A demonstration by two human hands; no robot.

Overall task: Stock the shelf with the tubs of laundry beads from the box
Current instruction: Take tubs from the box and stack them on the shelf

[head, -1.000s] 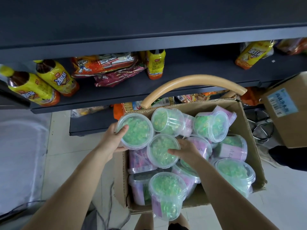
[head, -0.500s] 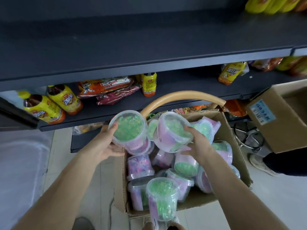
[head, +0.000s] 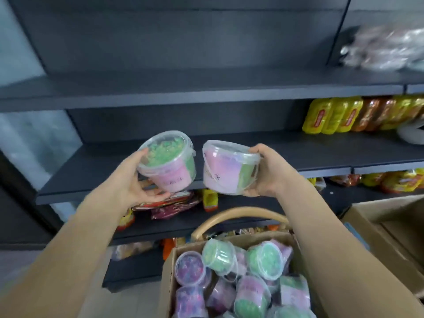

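My left hand (head: 135, 184) grips a clear tub of green laundry beads (head: 168, 160) with a pink label, held upright in front of the dark middle shelf (head: 298, 154). My right hand (head: 269, 173) holds a second tub (head: 227, 168), tilted to the left, pink label facing me. The two tubs hang side by side, a small gap between them, just before the shelf's front edge. Below, the open cardboard box (head: 168, 271) holds several more tubs (head: 220, 254) of green and purple beads, lying at mixed angles.
Yellow and orange snack packs (head: 344, 115) fill the right end of the middle shelf. Bottles and snack bags (head: 174, 203) lie on the shelf below. A curved wooden handle (head: 238, 214) arches behind the box. Another cardboard box (head: 390, 226) sits at right. A plastic-wrapped bundle (head: 385, 47) rests on the top shelf.
Both hands have lifted their tubs out of the box and up to the level of the middle shelf. The view has tilted upward, showing higher shelves.
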